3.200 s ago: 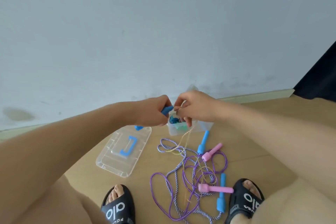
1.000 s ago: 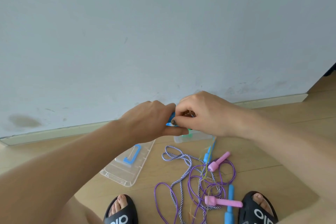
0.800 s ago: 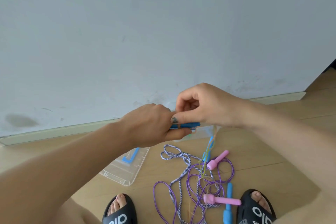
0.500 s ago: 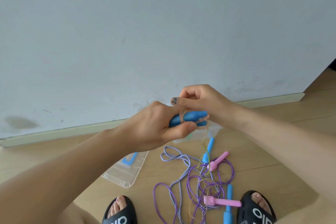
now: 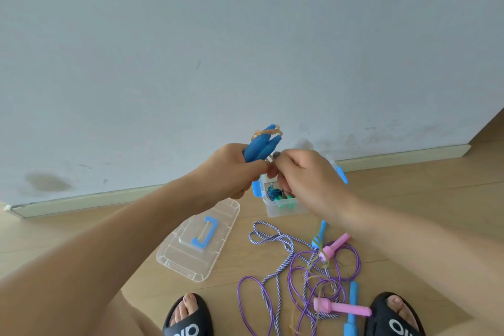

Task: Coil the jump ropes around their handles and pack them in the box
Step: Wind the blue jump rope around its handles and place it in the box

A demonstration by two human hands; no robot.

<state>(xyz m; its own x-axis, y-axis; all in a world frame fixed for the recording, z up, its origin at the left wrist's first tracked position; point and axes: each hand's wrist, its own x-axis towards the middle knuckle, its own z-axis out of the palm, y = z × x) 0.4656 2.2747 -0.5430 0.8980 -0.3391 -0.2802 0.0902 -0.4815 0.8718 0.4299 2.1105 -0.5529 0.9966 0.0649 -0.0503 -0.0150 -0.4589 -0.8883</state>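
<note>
Left hand: the left hand [image 5: 229,172] grips a pair of blue handles [image 5: 260,146] held side by side, tips pointing up and away.
Right hand: the right hand [image 5: 302,174] has curled fingers that pinch something just beside the lower part of the handles; it seems to be the thin yellowish cord [image 5: 268,132], but the fingers hide it.
Cord: some turns already cross near the tips of the handles; the rest hangs down to the floor.
Box: the clear box [image 5: 283,209] stands on the floor under the hands, open, with one coiled rope inside.
Lid: the lid [image 5: 174,256] lies on the floor left of the box.
Other ropes: a tangled pile [image 5: 300,275] with pink and blue handles lies near the feet.
Advice: I think it is best to keep both handles pressed together and lay each turn tight beside the previous one, pulling slack slowly so the pile does not knot.
</note>
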